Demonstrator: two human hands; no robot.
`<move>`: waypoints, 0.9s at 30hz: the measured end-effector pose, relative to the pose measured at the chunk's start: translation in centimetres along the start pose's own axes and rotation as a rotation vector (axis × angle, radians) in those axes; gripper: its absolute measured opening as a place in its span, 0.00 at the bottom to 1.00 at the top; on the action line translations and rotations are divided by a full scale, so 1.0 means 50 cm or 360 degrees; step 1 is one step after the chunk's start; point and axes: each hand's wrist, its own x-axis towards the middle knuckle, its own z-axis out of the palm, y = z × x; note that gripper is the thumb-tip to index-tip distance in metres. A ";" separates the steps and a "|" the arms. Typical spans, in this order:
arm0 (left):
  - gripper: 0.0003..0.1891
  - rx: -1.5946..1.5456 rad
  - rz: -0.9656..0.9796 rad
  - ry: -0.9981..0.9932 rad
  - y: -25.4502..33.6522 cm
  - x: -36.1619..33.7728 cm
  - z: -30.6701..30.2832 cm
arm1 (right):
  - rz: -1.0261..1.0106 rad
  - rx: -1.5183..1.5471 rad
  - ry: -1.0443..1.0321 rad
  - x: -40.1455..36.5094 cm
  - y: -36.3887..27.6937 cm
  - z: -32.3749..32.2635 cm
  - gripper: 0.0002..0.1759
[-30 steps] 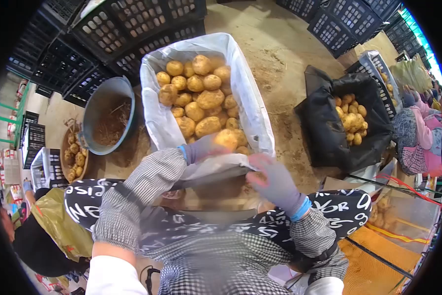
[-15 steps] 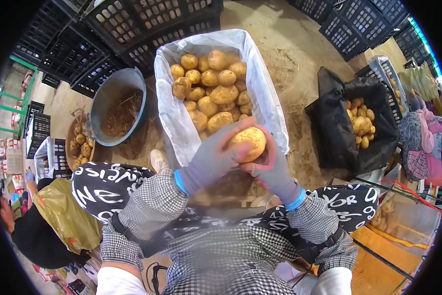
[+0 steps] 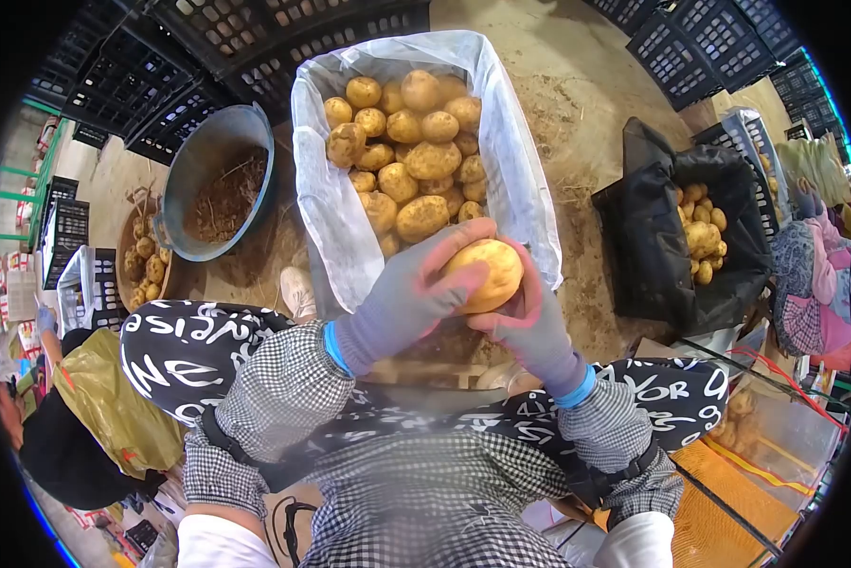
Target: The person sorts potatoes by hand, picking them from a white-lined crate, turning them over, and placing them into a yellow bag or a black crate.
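Note:
A large yellow potato (image 3: 487, 273) is held between both of my grey-gloved hands, just above my lap. My left hand (image 3: 406, 298) wraps over its left side and top. My right hand (image 3: 531, 327) cups it from below and the right. Right behind the potato stands a crate lined with white plastic (image 3: 326, 204), filled with several potatoes (image 3: 416, 161).
A grey-blue basin (image 3: 184, 204) with dry straw and soil sits left of the crate. A black-lined crate (image 3: 648, 237) with several potatoes stands at right. Black empty crates (image 3: 226, 43) are stacked behind. Another person (image 3: 75, 445) crouches at lower left; someone else sits at far right.
A second ago my hands were apart at the crate's near edge. They have since lifted one potato together, and it now sits a little higher and closer to me.

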 end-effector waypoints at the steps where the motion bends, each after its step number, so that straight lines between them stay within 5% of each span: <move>1: 0.26 0.0179 0.0083 0.0052 0.002 -0.002 0.010 | -0.0221 -0.0610 0.0024 -0.001 -0.004 -0.003 0.54; 3: 0.27 0.0469 0.0152 0.0083 -0.005 -0.005 0.015 | -0.0661 -0.1830 0.0074 -0.005 -0.023 -0.007 0.51; 5: 0.30 0.0693 0.0124 0.0037 -0.026 -0.008 0.009 | -0.0606 -0.1736 0.0105 -0.006 -0.030 -0.008 0.47; 7: 0.31 -0.0081 -0.0215 -0.0022 -0.004 -0.002 -0.004 | -0.0424 -0.1333 0.0194 -0.008 -0.024 -0.008 0.45; 10: 0.29 -0.0510 -0.0314 -0.0031 0.000 0.005 -0.001 | -0.0233 -0.0930 0.0297 -0.009 -0.022 0.003 0.44; 12: 0.27 -0.0311 -0.0233 -0.0035 -0.014 0.005 0.001 | -0.0443 -0.1554 0.0256 -0.006 -0.048 0.001 0.46; 17: 0.27 0.0174 -0.0042 -0.0048 -0.067 0.000 0.001 | -0.0479 -0.1634 0.0324 -0.013 -0.056 0.010 0.40; 27: 0.22 -0.0134 0.0011 0.0065 -0.071 -0.003 -0.006 | -0.0504 -0.1656 0.0322 -0.020 -0.069 0.024 0.39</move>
